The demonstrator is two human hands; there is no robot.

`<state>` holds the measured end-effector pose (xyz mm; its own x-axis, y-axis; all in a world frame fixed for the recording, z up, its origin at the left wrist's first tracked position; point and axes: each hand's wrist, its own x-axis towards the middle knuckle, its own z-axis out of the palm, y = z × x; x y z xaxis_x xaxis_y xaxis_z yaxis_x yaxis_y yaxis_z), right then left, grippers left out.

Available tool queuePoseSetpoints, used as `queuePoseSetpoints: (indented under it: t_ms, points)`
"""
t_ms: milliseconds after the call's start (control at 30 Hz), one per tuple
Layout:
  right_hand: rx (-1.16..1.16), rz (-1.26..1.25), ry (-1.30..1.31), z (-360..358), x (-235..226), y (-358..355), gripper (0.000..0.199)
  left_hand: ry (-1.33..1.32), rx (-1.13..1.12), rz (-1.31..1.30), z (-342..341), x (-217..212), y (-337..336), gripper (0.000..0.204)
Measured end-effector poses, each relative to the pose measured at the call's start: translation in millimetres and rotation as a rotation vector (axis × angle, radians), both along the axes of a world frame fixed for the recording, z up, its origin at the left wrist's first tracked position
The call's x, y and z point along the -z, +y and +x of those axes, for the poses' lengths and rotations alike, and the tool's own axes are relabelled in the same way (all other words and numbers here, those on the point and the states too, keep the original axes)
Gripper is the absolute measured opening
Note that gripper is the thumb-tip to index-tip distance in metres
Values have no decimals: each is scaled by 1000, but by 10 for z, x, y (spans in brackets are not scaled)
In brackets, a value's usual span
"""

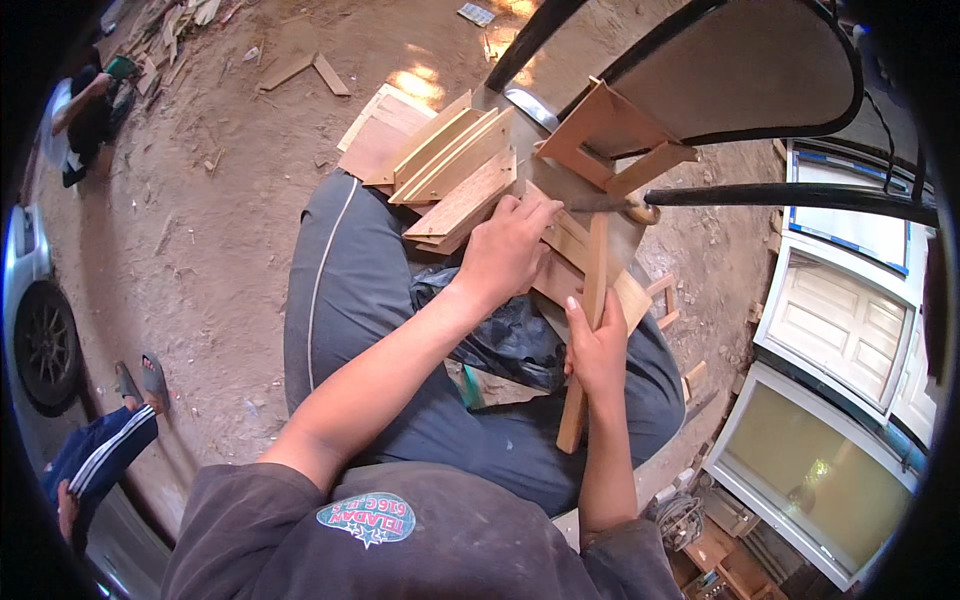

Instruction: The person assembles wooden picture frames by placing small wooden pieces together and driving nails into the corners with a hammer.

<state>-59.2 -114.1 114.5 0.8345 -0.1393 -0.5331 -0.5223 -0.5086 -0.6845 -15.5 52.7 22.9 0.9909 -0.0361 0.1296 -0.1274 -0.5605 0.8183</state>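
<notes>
A narrow, pale wooden strip point(596, 260) lay slantwise over the person's lap, its upper end near a wooden-handled tool point(640, 211) and its lower end above the right thigh. The right hand point(597, 345) was closed about the strip below its middle, with the thumb pressed against it. The left hand point(508, 245) was just beside, its fingers bent together over the edge of some flat boards point(562, 275); whether it gripped one could not be told, as the palm was hidden. These boards passed behind the strip, near the right knee. To the left of the left hand, a stack of cut wooden pieces point(450, 160) leaned together, several on edge, partly over the left knee. A black plastic bag point(515, 345) sagged between the dark trousers' legs point(350, 290). Beyond the hands, an open wooden frame point(605, 135) stood tilted near a dark-framed chair point(735, 75). On the right, white-framed panels point(835, 320) stood in a row. Brown earth point(240, 260) spread leftward, littered with wood scraps point(290, 72); farther off were a car wheel point(47, 345), a co-worker in striped blue trousers point(105, 445) and another co-worker point(85, 115) near the upper left.
</notes>
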Motion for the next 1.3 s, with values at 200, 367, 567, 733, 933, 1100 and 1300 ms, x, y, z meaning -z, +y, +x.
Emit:
queuePoseSetpoints:
  t_ms: [200, 367, 567, 733, 933, 1100, 1300]
  points:
    - [-183, -213, -173, 484, 298, -100, 40, 8, -6, 2, 22, 28, -33, 62]
    - [-272, -210, -234, 556, 544, -165, 42, -9, 16, -9, 21, 26, -46, 62]
    - [-279, -214, -329, 591, 637, -185, 41, 39, -15, -3, 12, -7, -11, 78]
    - [-143, -30, -145, 607, 370, -110, 41, 32, -17, -46, 32, -13, -25, 91]
    - [-118, 78, -116, 621, 407, -94, 42, 49, -21, -47, 38, 5, -1, 91]
    - [-135, 36, -57, 569, 370, -218, 38, 75, -14, -33, 38, -19, -1, 86]
    - [-157, -29, -17, 539, 392, -257, 41, 44, -20, 2, 41, 16, -22, 77]
